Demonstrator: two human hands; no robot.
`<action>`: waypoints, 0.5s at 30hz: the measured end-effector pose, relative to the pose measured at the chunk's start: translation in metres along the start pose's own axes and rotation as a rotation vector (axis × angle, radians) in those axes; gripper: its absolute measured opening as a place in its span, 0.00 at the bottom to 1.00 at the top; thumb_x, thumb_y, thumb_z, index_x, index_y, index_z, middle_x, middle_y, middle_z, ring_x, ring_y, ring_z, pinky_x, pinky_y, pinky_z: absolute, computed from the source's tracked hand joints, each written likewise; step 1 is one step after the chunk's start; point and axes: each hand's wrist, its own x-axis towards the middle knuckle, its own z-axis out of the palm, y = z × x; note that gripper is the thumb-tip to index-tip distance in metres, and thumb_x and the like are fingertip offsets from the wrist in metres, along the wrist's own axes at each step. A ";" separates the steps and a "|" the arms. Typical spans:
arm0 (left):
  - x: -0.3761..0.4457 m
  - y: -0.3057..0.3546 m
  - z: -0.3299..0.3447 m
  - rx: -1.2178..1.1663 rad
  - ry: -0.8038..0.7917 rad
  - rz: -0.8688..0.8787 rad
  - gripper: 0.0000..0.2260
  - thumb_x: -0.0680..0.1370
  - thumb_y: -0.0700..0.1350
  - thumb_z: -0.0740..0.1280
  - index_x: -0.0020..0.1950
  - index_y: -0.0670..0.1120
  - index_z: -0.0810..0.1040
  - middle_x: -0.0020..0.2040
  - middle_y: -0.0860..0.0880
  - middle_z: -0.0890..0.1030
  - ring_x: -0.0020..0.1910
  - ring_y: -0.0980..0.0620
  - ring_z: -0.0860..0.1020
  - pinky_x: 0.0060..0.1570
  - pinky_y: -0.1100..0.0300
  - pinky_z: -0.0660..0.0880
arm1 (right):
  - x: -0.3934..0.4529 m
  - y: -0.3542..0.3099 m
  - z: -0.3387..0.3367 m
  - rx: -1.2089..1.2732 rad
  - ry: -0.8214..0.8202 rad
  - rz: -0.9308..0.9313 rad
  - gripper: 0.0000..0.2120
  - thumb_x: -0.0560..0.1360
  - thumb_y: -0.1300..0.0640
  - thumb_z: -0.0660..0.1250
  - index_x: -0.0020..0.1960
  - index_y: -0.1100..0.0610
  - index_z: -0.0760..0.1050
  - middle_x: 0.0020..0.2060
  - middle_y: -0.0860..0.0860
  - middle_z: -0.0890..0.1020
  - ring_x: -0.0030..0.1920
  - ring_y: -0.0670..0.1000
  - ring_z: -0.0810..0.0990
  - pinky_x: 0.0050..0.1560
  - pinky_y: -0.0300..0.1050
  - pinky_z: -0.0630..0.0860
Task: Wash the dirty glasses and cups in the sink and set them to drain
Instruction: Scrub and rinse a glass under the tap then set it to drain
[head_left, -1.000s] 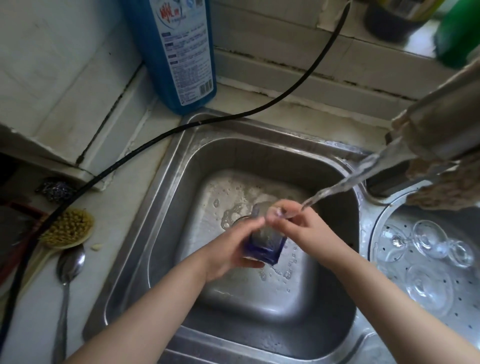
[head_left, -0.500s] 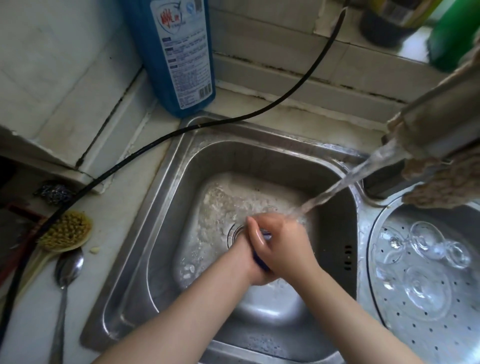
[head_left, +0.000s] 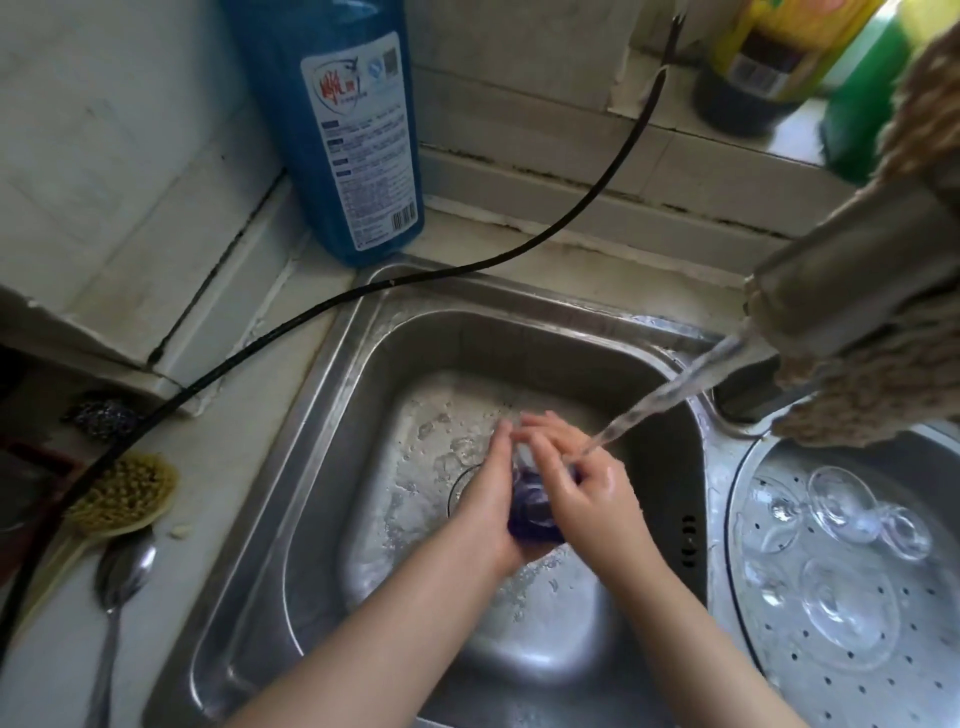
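The blue glass (head_left: 532, 512) is held over the middle of the steel sink (head_left: 363, 395), between both hands. The left hand (head_left: 496, 499) wraps around its left side, and the right hand (head_left: 582, 486) is pressed on its right side. Water from the tap (head_left: 852, 283) falls on the right hand. To the right, clear glasses (head_left: 841, 504) lie in a perforated drain basin (head_left: 883, 686). On the worktop (head_left: 218, 467) at the left lie a brush (head_left: 122, 493) and a spoon (head_left: 122, 571).
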 end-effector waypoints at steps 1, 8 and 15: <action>0.002 -0.002 -0.003 0.062 0.008 0.033 0.27 0.74 0.68 0.60 0.49 0.45 0.81 0.40 0.44 0.85 0.35 0.47 0.84 0.34 0.58 0.81 | 0.003 -0.005 -0.003 0.167 -0.057 0.185 0.09 0.78 0.54 0.62 0.53 0.51 0.81 0.55 0.43 0.80 0.58 0.41 0.76 0.59 0.35 0.71; -0.013 -0.002 -0.013 0.495 0.044 0.315 0.40 0.63 0.78 0.54 0.58 0.51 0.81 0.52 0.46 0.85 0.48 0.47 0.84 0.50 0.51 0.80 | -0.013 -0.006 -0.003 0.389 0.040 0.417 0.14 0.73 0.47 0.68 0.54 0.53 0.75 0.47 0.52 0.81 0.47 0.50 0.82 0.50 0.46 0.80; -0.027 -0.010 -0.024 0.678 -0.006 0.391 0.35 0.70 0.72 0.48 0.45 0.48 0.85 0.47 0.41 0.85 0.49 0.45 0.84 0.55 0.48 0.78 | -0.019 -0.009 -0.016 0.062 -0.062 -0.005 0.24 0.70 0.39 0.67 0.29 0.56 0.64 0.24 0.50 0.70 0.26 0.44 0.68 0.30 0.39 0.67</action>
